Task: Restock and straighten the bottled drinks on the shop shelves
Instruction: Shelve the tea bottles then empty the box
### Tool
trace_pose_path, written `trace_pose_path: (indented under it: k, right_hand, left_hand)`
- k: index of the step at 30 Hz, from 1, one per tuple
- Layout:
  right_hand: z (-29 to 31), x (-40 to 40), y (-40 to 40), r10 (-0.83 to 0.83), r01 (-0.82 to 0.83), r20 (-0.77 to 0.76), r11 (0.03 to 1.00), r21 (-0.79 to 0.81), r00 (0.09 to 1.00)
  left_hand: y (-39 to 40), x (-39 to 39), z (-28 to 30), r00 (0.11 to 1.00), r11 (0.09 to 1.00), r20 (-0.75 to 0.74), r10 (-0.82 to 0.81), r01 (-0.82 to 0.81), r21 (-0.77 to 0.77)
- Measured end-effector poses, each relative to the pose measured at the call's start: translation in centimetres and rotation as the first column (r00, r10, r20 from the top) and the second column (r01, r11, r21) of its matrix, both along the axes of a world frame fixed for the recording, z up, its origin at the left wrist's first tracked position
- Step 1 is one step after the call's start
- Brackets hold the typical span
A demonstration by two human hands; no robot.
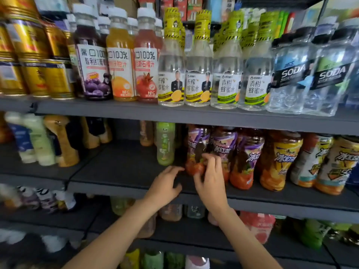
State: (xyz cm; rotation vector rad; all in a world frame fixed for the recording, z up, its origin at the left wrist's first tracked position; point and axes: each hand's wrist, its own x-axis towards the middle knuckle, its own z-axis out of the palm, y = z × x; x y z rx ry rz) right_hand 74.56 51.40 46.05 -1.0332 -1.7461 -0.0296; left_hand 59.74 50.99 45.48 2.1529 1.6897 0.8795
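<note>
Two hands are working the middle shelf (pixel 124 169): the left hand (pixel 167 181) is hovering loose-fingered and empty, while the right hand (pixel 209 175) is curling its fingers around the tea bottle (pixel 196 150) at the row's left end.

Any sideways tug is risking toppling its tightly packed neighbours (pixel 246 158); the bottles are showing dark tea under purple labels, with a lone green bottle (pixel 165 144) standing just left.

Grey shelves (pixel 124 167) carry upright bottles (pixel 246 162) and cans (pixel 56 78).

Right hand (pixel 208 176) grips purple-labelled tea bottle (pixel 196 150); left hand (pixel 167 183) hovers beside.
</note>
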Motion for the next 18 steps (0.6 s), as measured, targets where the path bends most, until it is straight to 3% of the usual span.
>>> trace_pose_path:
  k: [4,7,10,13,18]
  right_hand:
    - [-1.2,-6.7,-1.8,0.163,-0.146,0.102,0.976,-0.163,0.981]
    - [-3.2,-13.4,-4.7,0.331,-0.254,0.217,0.913,-0.321,0.918]
    - [-5.8,-21.3,-8.8,0.522,-0.336,0.356,0.817,-0.468,0.775]
    - [-8.4,-29.5,-13.6,0.68,-0.383,0.407,0.702,-0.6,0.61]
    - [-13.9,-41.6,-22.2,0.784,-0.381,0.397,0.592,-0.71,0.478]
  left_hand:
    - [-5.2,-6.7,-2.8,0.981,0.983,0.073,0.18,-0.183,0.024]
    - [-10.7,-13.5,-5.7,0.922,0.935,0.158,0.354,-0.35,-0.054]
    - [-17.7,-21.1,-9.3,0.809,0.84,0.245,0.534,-0.477,-0.257]
    - [-25.5,-28.9,-12.9,0.622,0.691,0.31,0.719,-0.593,-0.414]
    - [-40.3,-41.5,-17.8,0.54,0.476,0.076,0.838,-0.657,-0.584]
